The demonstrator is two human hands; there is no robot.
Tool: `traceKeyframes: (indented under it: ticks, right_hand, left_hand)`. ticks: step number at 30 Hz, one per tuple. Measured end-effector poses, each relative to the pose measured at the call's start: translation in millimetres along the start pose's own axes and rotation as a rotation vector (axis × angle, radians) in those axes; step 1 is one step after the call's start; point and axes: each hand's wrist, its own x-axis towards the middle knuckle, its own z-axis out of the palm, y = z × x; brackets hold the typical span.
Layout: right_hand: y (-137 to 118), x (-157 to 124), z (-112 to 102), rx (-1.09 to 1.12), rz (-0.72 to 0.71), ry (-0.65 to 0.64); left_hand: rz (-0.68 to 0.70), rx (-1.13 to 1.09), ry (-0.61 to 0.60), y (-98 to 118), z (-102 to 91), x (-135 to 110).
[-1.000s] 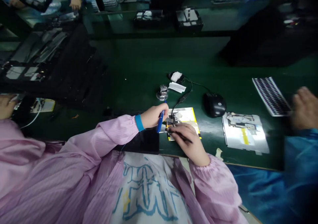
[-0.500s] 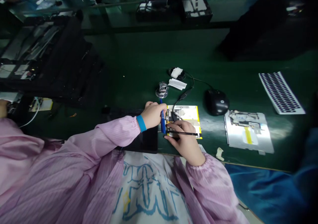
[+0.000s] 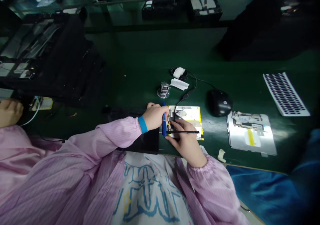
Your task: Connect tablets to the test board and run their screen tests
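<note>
**Fine work at close quarters**

Bearings taken from the yellow-edged panel [image 3: 192, 113], lying flat on the green surface [image 3: 130, 62] under both hands, straight ahead of the chest.

Far left, at 9 o'clock: a co-worker's hand [image 3: 10, 112] in a pink sleeve, just beside a small circuit board [image 3: 41, 103] with a white cable. Around 10 o'clock, a black mat [image 3: 57, 65] under grey panels. Closer in, a black tablet [image 3: 142, 141] beneath the left forearm. Then the left hand [image 3: 155, 116], a blue wristband [image 3: 143, 124] at the cuff, fingers [image 3: 152, 106] curled tightly around an upright blue-handled tool [image 3: 164, 126], its tip hidden. At 11 o'clock, a chrome device [image 3: 163, 90] on a round base. At 12 o'clock, two white cloth scraps [image 3: 179, 84] and a black cable [image 3: 186, 93]. Over the panel's lower edge, the right hand [image 3: 187, 145], fingers [image 3: 180, 124] pinched narrow on a thin black tool [image 3: 186, 132]. Toward 3 o'clock, a black mouse [image 3: 220, 103] and a silver plate [image 3: 251, 133] with a yellow strip. At 2 o'clock, a white keyboard [image 3: 286, 93] with dark keys. At 4 o'clock, a co-worker's blue sleeve [image 3: 262, 191].
</note>
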Motion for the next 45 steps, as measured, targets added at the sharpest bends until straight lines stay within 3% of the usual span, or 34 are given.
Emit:
traceKeyframes:
  ticks: [10,24,30,38,42,45]
  right_hand:
    - [-1,2,-1,-0.011,-0.028,-0.013]
    - [-1,8,-4,-0.122,-0.020,-0.095]
    - [-2,10,-5,-0.089,-0.027,-0.040]
    - [-9,11,-2,-0.204,-0.017,-0.044]
    - [-8,11,-9,-0.006,-0.001,-0.005]
    - [-7,8,-21,0.246,0.123,0.112]
  left_hand:
    - [-0.091,0.041,-0.061,11,-2.6,3]
    - [-0.048,-0.023,-0.022,8,0.5,2]
    - [-0.043,-0.008,-0.028,8,-0.4,1]
    - [-0.042,0.037,-0.025,8,2.2,2]
    - [-0.057,0.003,-0.034,7,-5.9,1]
    - [-0.021,-0.114,0.125,11,-14.5,-4]
